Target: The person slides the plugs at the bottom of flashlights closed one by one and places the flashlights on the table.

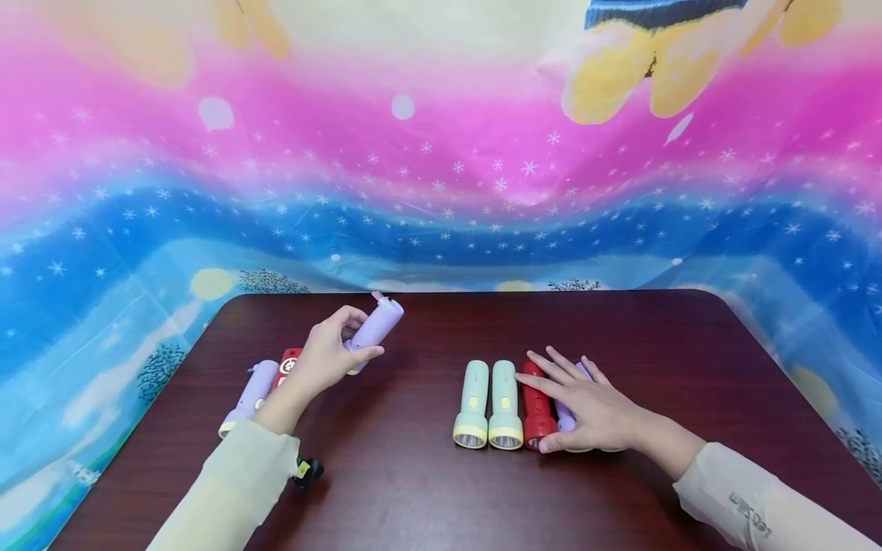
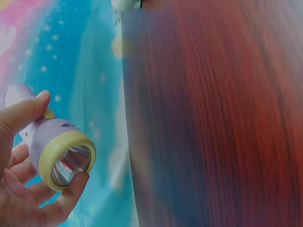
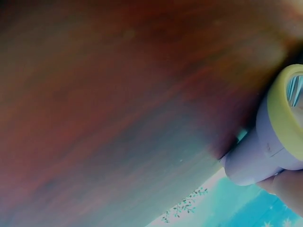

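Observation:
My left hand [image 1: 324,352] grips a light purple flashlight [image 1: 377,325] above the table, its tail tipped up. In the left wrist view its yellow-rimmed lens [image 2: 71,163] shows between my thumb and fingers. My right hand [image 1: 598,413] lies with spread, straight fingers over the right end of a row of flashlights. It touches a red flashlight [image 1: 537,407] and partly covers a purple flashlight [image 1: 565,418]; what else lies beneath is hidden. To their left lie two mint-green flashlights, one outer [image 1: 473,402] and one inner [image 1: 506,402]. The right wrist view shows a purple flashlight [image 3: 258,153] against a finger.
Behind my left forearm lie another purple flashlight [image 1: 253,392] and a red object [image 1: 290,358] with white round marks, partly hidden. A small black object [image 1: 308,472] shows beside the left sleeve. The dark wooden table [image 1: 413,490] meets a colourful cloth [image 1: 441,176] at the back.

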A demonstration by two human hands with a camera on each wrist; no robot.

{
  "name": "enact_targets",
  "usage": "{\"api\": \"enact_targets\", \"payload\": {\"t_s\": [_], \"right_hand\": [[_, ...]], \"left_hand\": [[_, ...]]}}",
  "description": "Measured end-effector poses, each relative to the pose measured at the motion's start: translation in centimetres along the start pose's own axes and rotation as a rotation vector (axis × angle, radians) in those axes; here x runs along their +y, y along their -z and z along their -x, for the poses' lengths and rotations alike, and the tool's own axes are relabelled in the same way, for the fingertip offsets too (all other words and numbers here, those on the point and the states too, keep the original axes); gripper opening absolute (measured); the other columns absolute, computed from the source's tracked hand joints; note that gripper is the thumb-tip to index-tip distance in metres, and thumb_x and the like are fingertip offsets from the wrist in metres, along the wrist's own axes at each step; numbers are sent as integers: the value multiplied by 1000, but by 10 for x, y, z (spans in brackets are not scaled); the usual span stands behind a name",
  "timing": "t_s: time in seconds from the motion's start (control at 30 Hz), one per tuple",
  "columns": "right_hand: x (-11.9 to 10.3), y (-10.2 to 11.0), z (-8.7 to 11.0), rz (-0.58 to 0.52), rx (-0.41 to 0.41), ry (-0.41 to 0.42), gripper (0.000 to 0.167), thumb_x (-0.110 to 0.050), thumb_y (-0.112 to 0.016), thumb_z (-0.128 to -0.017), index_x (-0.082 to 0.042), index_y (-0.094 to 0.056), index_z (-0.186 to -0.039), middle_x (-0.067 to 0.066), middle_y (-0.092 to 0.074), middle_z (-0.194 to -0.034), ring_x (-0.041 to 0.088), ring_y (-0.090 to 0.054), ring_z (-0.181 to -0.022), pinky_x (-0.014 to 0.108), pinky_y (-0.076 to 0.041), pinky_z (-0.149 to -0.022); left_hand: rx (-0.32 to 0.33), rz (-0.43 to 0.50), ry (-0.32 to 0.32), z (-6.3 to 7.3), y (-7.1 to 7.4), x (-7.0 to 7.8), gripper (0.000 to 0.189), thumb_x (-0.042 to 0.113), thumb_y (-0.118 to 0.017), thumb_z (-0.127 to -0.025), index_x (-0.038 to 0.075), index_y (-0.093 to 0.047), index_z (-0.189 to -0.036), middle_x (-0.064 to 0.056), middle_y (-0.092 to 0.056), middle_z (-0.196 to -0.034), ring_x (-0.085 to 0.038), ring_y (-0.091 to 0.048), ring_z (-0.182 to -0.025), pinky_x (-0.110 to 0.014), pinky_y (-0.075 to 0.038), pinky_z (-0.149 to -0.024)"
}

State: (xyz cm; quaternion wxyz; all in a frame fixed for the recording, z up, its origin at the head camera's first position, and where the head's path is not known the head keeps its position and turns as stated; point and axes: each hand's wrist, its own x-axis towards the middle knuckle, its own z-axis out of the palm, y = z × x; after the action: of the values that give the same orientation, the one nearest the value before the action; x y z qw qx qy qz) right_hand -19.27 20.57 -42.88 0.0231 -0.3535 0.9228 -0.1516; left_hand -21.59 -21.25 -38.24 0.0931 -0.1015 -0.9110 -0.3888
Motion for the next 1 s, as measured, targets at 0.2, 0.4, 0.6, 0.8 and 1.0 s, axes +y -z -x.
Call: {"api": "enact_targets", "payload": {"t_s": [0.2, 0.4, 0.6, 0.8, 1.0], "right_hand": [[1, 1, 1, -9, -5, -4, 92, -70, -70, -75, -37, -36, -153, 5, -22, -166, 43, -16, -151, 76, -12, -109], [1, 1, 1, -18, 2, 3, 90, -70, -69, -76, -36, -38, -153, 5, -23, -166, 43, -17, -151, 77, -13, -108], [-1, 3, 0, -40, 0, -7, 89, -72, -68, -76, -35, -39, -152, 6, -25, -165, 44, -17, -151, 77, -12, -109], [-3, 6, 0, -72, -7, -30, 89, -74, -66, -76, -35, -40, -152, 7, -26, -165, 43, -15, -151, 77, -10, -109], [-4, 7, -1, -79, 1, -17, 89, -72, -68, -76, -33, -40, -152, 8, -28, -164, 45, -17, -150, 78, -13, -109]], "left_hand": [[10, 21, 9, 3, -13, 13, 54, 19, -86, -78, 5, -57, -121, -16, -69, -110, -29, -68, -96, -46, -58, -86], [6, 44, 3, 5, -27, 21, 63, 19, -85, -79, 5, -56, -133, -16, -69, -117, -29, -68, -98, -45, -58, -86], [-1, 32, -23, 8, -40, 32, 56, 20, -86, -77, 3, -63, -126, -15, -69, -117, -27, -66, -96, -43, -59, -81], [-32, 78, 6, 8, -51, 47, 56, 20, -86, -77, 3, -62, -124, -15, -69, -116, -27, -67, -95, -43, -59, -82], [-52, 149, 20, 9, -62, 57, 55, 17, -87, -76, 2, -62, -122, -16, -70, -112, -27, -69, -90, -41, -60, -78]]}}
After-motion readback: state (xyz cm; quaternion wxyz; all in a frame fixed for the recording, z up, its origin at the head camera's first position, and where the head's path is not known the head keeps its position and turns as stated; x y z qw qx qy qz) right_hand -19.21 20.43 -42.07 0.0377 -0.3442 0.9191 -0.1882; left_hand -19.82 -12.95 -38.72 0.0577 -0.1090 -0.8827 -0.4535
